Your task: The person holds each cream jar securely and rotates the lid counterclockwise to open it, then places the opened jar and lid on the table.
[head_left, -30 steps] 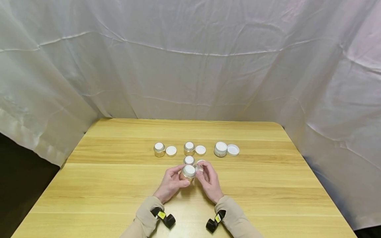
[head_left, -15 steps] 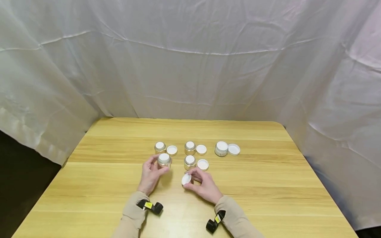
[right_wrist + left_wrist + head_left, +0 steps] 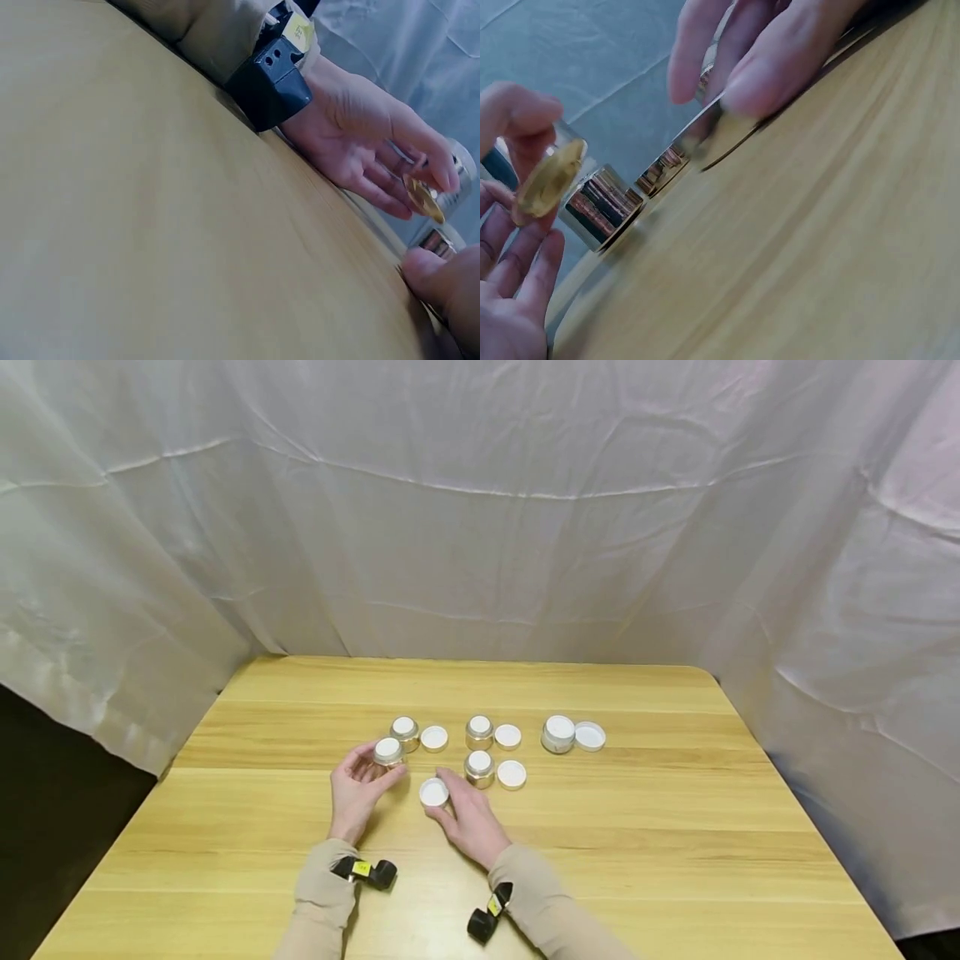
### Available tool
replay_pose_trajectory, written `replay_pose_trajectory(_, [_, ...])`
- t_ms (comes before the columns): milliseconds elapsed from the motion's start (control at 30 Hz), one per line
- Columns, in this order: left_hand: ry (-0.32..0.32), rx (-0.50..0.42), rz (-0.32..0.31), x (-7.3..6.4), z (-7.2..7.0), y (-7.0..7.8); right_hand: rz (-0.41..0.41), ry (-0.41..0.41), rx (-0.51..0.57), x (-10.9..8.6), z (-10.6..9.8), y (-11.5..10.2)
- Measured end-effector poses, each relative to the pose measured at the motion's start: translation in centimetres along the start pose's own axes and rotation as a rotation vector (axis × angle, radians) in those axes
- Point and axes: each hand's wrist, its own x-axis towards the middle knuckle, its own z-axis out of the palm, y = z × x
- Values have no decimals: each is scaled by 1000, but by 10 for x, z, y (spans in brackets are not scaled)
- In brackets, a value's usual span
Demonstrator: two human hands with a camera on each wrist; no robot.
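My left hand (image 3: 354, 797) grips a small glass jar (image 3: 388, 752) with a white disc on top and a gold base. The jar's gold underside (image 3: 551, 184) shows in the left wrist view, raised off the tabletop. Thumb and fingers of my right hand (image 3: 474, 827) pinch a round white lid (image 3: 433, 792), its hollow side up, low at the wood. Just behind the held jar is a similar jar (image 3: 406, 733), with its lid (image 3: 434, 738) lying to the right. In the right wrist view, the right thumb (image 3: 424, 270) shows at the lower right corner.
Two more gold-based jars, a back one (image 3: 479, 732) and a front one (image 3: 479, 769), stand mid-table, each with a lid (image 3: 507, 737) at its right. A larger pale jar (image 3: 558, 735) and its lid (image 3: 590, 736) are farther right. A grey curtain (image 3: 480, 552) hangs behind the table (image 3: 637, 835).
My left hand has carried the jar leftward, away from the mid-table jars, and lowered it. My right hand has followed to the left with the lid, which has turned from tilted to flat.
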Motion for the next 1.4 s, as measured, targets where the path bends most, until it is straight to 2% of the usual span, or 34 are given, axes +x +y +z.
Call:
replay_pose_trajectory(233, [-9,160,32,-2,-2,1,36,20,-106,14,13,-7])
replay_pose_trajectory(333, [-1,229,53,0,-2,-5,62,24,-121,18,16,-8])
replay_pose_trajectory(500, [10,322,87,-1,-1,-5,92,9,-133,20,18,-10])
replay_pose_trajectory(800, [-24,406,114,-2,0,-5,108,2,-155,21,20,-10])
replay_pose_trajectory(967, [-26,450,151,-3,2,-5,99,-3,-152,21,19,-9])
replay_pose_trajectory(1100, [-40,481,176,-2,3,-6,78,-8,-147,19,17,-9])
replay_pose_trajectory(1400, [-112,499,164,-2,-1,-3,4,-42,-136,2,10,-12])
